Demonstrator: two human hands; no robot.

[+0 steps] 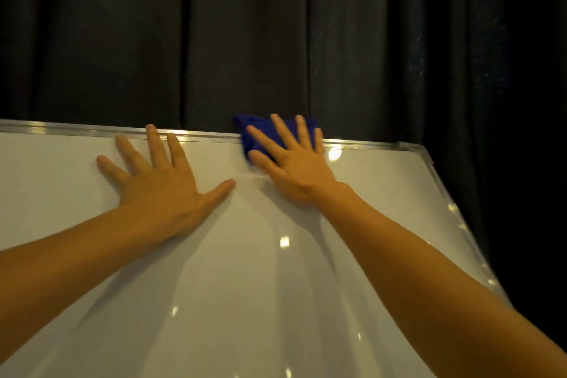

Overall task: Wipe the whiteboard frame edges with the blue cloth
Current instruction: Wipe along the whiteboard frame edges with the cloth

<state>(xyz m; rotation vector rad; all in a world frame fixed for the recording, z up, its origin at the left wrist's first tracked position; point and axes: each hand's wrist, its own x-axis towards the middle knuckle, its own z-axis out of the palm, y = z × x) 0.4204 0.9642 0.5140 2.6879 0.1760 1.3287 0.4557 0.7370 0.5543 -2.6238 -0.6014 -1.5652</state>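
Note:
A white whiteboard with a silver metal frame fills the lower part of the head view. The blue cloth lies bunched over the top frame edge, right of centre. My right hand presses flat on the cloth with fingers spread, covering most of it. My left hand lies flat on the board surface just below the top edge, fingers apart, holding nothing. The frame's top right corner shows, and the right edge runs down from it.
A dark pleated curtain hangs behind the board and fills the upper half. Bright light reflections dot the board surface and the frame.

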